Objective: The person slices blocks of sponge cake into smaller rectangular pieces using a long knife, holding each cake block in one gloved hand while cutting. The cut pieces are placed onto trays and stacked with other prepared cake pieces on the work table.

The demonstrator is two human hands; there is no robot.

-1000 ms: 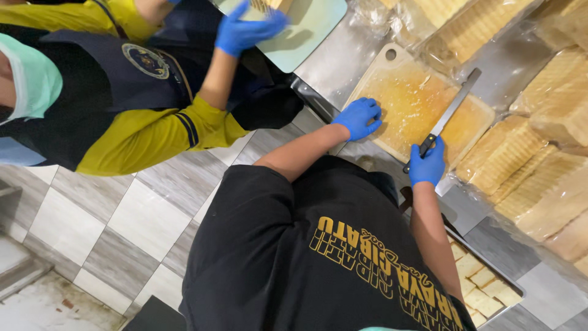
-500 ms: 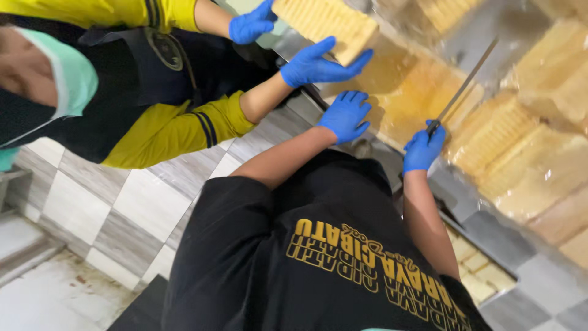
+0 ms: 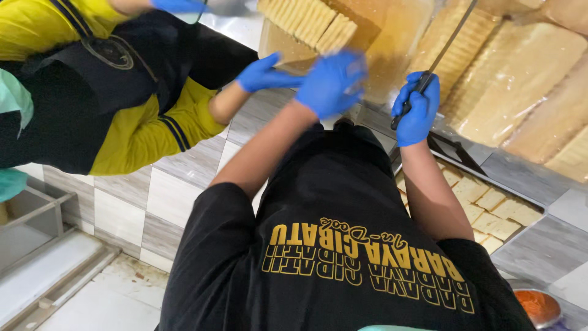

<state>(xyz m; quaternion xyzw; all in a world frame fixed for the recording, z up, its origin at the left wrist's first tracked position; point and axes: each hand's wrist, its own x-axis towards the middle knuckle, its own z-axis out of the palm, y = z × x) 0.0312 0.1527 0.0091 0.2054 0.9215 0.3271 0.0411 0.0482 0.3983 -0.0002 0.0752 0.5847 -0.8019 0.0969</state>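
My right hand (image 3: 419, 111), in a blue glove, is shut on the dark handle of a long thin knife (image 3: 445, 44) whose blade points away over a yellow cake slab (image 3: 401, 38). My left hand (image 3: 334, 81), also gloved and blurred, hovers with loosely spread fingers at the near edge of that slab and holds nothing. Just beyond it, a co-worker in yellow sleeves holds a block of sliced cake (image 3: 309, 21). One of the co-worker's blue-gloved hands (image 3: 263, 73) is under the block, next to my left hand.
Several pale cake slabs in clear wrap (image 3: 527, 79) lie on the steel counter at the right. A metal tray of small cut squares (image 3: 493, 211) sits below my right forearm. A small bowl of orange stuff (image 3: 538, 306) is at the bottom right. Tiled floor lies at the left.
The co-worker has carried the sliced block across to the slab. My left hand has come up off the slab. My right hand still grips the knife.
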